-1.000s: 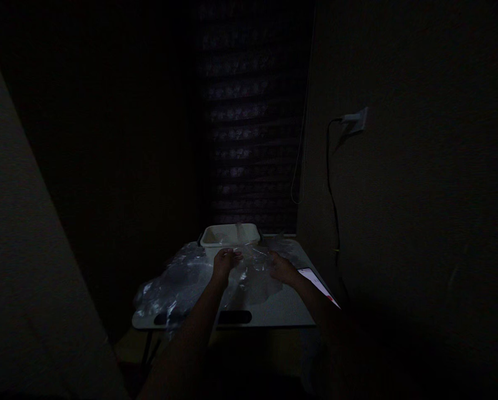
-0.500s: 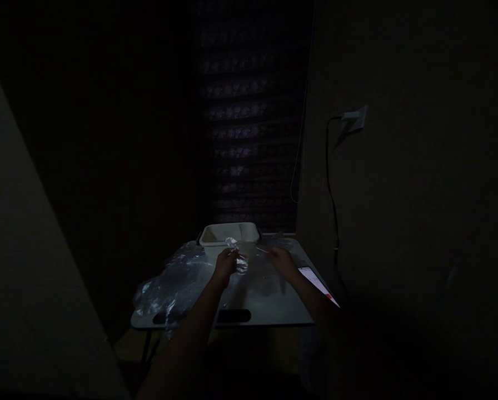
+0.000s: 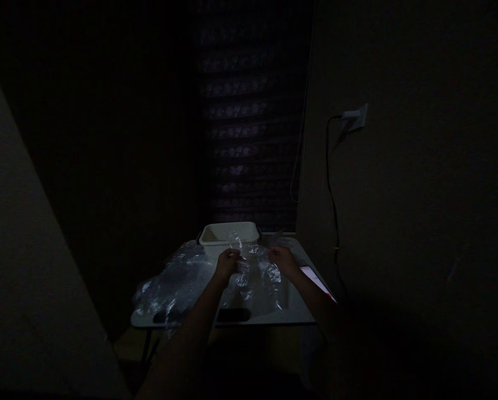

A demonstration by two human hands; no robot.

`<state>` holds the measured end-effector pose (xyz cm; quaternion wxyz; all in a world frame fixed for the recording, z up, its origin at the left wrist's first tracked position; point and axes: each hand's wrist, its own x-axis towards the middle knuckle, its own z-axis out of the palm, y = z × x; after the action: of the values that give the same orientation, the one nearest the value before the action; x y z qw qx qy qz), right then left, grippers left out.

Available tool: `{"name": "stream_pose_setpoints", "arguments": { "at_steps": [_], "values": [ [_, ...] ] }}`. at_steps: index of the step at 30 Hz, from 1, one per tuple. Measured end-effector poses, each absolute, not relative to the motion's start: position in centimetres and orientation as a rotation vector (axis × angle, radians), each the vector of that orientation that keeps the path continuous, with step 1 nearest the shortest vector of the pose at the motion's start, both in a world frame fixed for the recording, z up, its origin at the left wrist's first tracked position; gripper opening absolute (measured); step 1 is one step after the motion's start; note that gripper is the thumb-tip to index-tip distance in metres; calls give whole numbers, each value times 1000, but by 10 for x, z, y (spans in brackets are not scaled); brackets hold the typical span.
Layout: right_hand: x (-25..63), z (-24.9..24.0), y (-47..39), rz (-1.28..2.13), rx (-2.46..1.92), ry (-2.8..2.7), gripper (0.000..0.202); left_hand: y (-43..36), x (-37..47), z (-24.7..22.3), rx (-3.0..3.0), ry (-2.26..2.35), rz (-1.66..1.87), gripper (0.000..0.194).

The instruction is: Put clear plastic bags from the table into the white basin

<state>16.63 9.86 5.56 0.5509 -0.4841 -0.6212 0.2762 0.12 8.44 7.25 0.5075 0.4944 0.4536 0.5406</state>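
Clear plastic film (image 3: 269, 273) hangs between my two hands over the small white table (image 3: 290, 315). My left hand (image 3: 227, 261) is closed on one side of it, with a crinkled end standing up above the fingers. On the other side my right hand (image 3: 283, 258) pinches the film, and part of it drapes down toward the tabletop. Just behind my hands stands a white basin (image 3: 231, 233) with dark handles. More crumpled clear plastic (image 3: 174, 283) covers the table's left part. The scene is very dim.
A phone with a lit screen (image 3: 317, 282) lies at the table's right edge. Behind the table hangs a dark blind (image 3: 236, 133) with a cord loop. A plug with a black cable (image 3: 332, 194) is in the right wall's socket.
The film between my hands has spread out and now hangs lower, below my right hand. My hands have barely moved. The pale film over the basin has shifted away.
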Motion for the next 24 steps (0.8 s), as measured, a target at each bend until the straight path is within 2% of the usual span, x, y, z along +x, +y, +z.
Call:
{"name": "stream_pose_setpoints", "arguments": {
  "at_steps": [6, 13, 20, 24],
  "values": [
    [170, 58, 94, 700, -1152, -1491, 15, 87, 1, 70, 1185, 1152, 1269, 8],
    [173, 57, 93, 918, -1192, -1307, 14, 86, 1, 70, 1193, 1159, 1234, 19],
    [174, 61, 84, 1113, -1231, -1178, 12, 83, 0, 71, 1163, 1136, 1231, 16],
    [173, 60, 82, 1141, -1235, -1230, 26, 82, 0, 72, 1159, 1116, 1222, 13]
  ]
}}
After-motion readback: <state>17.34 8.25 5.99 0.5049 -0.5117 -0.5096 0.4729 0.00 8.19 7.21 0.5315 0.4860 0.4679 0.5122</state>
